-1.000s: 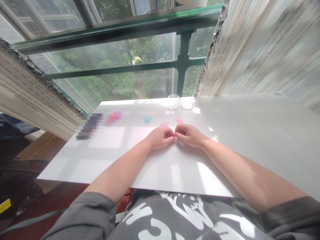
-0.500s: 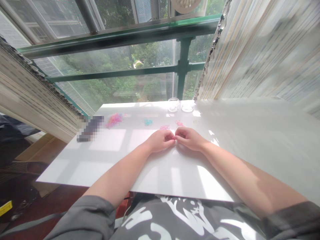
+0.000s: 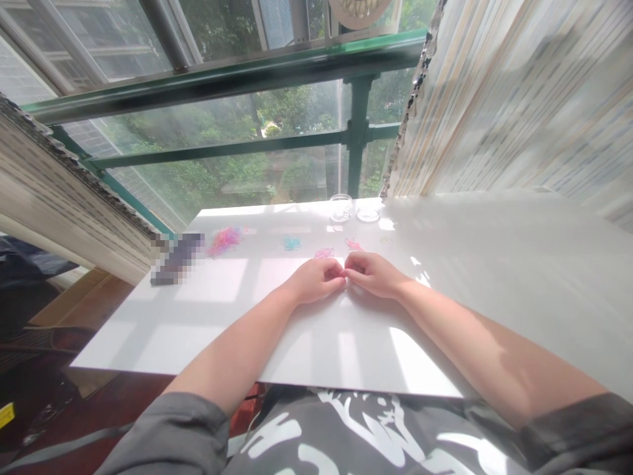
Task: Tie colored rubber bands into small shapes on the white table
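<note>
So I had both arms stretched out over the white surface [image 3: 222, 336], hands meeting around the middle. My left grip [image 3: 319, 280] and right grip [image 3: 374, 274] were right up against each other, thumbs and fingertips curled in and touching or nearly so. Honestly can't tell whether anything was pinched in there; if so, it was too small to make out.

Just past my left grip sat a clump of pink loops [image 3: 324, 253], and beyond my right grip was a coral-pink clump [image 3: 353, 244]. Off to the right of that lay a few pale loops [image 3: 386, 241], super faint in the glare. Further left I had a teal clump [image 3: 291, 244], then a bigger mixed-color pile [image 3: 226, 241], mostly pink, near a dark blurred-out thing [image 3: 179, 257]. At the far edge by the window railing [image 3: 357, 132], a clear round tub [image 3: 341, 210] stood beside a shallower clear dish [image 3: 368, 216].
</note>
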The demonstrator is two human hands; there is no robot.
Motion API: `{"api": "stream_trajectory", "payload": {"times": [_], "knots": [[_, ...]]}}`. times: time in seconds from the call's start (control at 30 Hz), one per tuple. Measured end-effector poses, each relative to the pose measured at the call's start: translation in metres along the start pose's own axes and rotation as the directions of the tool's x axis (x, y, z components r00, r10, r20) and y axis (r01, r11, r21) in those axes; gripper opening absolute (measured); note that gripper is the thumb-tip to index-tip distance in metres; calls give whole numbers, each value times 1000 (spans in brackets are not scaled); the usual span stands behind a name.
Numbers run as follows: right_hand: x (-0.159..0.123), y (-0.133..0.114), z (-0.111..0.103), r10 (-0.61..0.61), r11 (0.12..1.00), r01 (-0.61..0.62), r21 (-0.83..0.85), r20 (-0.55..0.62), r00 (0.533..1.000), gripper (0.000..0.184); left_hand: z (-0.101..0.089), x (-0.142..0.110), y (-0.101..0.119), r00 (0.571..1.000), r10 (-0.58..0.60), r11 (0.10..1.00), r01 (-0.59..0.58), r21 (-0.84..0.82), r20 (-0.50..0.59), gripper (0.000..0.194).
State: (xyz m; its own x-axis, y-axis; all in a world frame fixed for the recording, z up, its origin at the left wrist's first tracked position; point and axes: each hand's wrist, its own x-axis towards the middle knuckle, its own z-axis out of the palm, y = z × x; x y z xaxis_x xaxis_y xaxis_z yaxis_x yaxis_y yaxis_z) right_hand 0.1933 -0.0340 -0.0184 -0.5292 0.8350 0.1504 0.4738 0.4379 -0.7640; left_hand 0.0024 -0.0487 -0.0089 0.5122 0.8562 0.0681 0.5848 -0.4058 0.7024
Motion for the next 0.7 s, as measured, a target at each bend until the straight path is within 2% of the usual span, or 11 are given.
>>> {"api": "stream_trajectory", "payload": {"times": [0.7], "knots": [[-1, -4, -1, 26, 999, -26, 19, -10, 1000, 15, -2, 0, 1, 1000, -16, 999, 15, 34, 12, 18]]}}
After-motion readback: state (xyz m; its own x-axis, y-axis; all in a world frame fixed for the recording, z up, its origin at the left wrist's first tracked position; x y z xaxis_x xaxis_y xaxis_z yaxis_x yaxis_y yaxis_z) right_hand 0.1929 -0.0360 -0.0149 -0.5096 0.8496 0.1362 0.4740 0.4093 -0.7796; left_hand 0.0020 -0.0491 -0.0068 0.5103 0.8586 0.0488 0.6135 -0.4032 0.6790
